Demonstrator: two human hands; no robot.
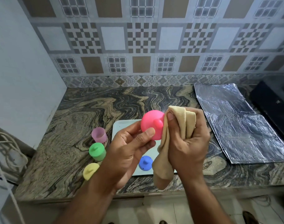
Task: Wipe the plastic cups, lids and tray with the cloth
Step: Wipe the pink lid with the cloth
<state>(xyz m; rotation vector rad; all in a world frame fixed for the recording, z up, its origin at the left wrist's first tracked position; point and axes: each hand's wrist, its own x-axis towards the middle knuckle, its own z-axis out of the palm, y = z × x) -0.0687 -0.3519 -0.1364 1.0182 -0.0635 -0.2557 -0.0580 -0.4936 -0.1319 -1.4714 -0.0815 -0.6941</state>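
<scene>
Swirled brown-and-black stone counter (pixel 83 113) runs along a wall of patterned grey, white and tan tiles (pixel 141 39), and on it lies a pale rectangular plastic tray (pixel 121 126), which serves as the landmark for what follows. Above the tray, the left hand (pixel 130 147) holds a round pink plastic lid (pixel 151 125) with a small knob, thumb pressed on its face and fingers closed behind it. The right hand (pixel 188 139) is fisted around a bunched beige cloth (pixel 170 143), fingers clamped tight on it; the cloth touches the lid's right edge and its loose end hangs down past the tray's near edge. On the tray, near its front, sits a blue plastic lid (pixel 145 162) with a knob. Just left of the tray stand a translucent purple plastic cup (pixel 98 134), open, then a green plastic cup (pixel 97 151) closed by its green lid, then a yellow plastic lid (pixel 90 171) nearest the counter's front edge. Well right of the tray lies a crinkled sheet of silver foil (pixel 241 125).
</scene>
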